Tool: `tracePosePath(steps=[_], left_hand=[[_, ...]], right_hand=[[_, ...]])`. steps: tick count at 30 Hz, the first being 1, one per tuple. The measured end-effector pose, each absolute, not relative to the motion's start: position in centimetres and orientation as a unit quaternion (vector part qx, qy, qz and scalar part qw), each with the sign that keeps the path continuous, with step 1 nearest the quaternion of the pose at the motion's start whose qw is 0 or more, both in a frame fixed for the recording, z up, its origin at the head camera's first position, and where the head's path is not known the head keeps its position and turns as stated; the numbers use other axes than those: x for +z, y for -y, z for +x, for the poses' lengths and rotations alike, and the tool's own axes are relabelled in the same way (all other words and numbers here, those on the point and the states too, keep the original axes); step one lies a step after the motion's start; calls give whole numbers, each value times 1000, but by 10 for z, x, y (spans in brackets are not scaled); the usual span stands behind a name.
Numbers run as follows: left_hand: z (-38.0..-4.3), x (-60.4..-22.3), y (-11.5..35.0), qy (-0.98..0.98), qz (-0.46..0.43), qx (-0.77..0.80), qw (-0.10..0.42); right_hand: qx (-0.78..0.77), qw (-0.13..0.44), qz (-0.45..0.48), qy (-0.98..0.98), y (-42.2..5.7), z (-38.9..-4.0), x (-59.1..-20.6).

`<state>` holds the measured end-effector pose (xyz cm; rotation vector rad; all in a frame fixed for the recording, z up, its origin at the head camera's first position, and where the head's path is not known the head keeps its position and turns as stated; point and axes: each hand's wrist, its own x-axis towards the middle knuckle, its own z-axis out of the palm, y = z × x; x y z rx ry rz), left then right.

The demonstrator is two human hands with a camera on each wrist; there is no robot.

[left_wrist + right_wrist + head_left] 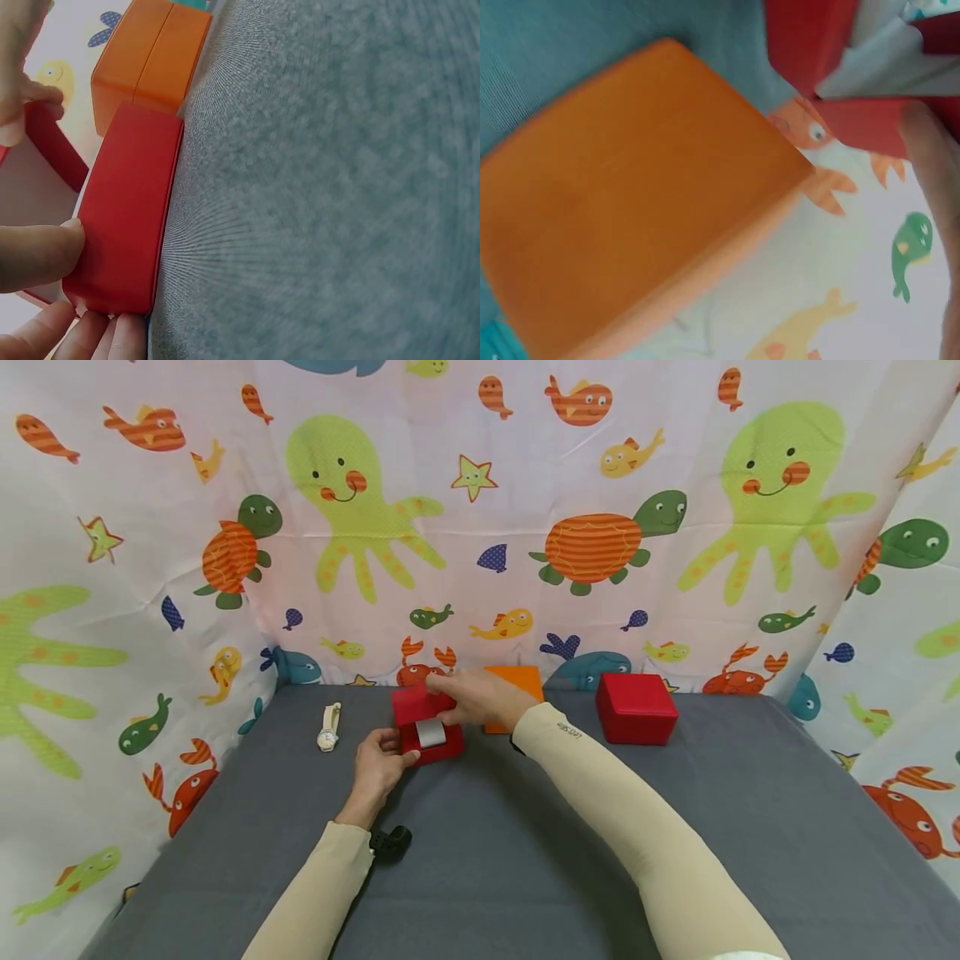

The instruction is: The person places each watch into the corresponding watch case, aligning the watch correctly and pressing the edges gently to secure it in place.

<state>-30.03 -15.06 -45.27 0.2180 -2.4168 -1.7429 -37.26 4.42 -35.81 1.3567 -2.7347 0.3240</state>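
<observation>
A small red watch box [442, 752] stands with its lid [411, 703] raised, and a pale grey cushion [431, 732] sits inside. My left hand [377, 770] holds the base at its left end. In the left wrist view, its thumb lies over the upper edge of the red front [127, 210] and the fingers are at the end wall. My right hand [483, 697] reaches across from the right and grips the raised lid, its thumb close to the cushion. Left of the box, a wristwatch [328, 728] with a cream strap lies on the table.
Just behind my right hand stands an orange box [521, 681], close to the red one. A larger red box [637, 710], closed, is farther right. The grey table [480, 860] meets a curtain [465, 535] printed with sea animals at the back and sides.
</observation>
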Motion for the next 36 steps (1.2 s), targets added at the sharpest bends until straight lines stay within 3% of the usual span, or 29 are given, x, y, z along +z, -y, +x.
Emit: tracePosePath(steps=[7, 21, 28, 36], left_hand=[[-301, -453, 150, 804, 71, -585, 73], [-303, -456, 152, 792, 71, -605, 49], [-302, -456, 152, 791, 71, -607, 38], [-302, -457, 153, 790, 71, -608, 42]], right_hand=[[164, -8, 364, 917, -41, -384, -340], [293, 17, 289, 911, -46, -401, -349], [392, -9, 234, 890, -50, -404, -352], [394, -11, 223, 892, -46, -402, -350]])
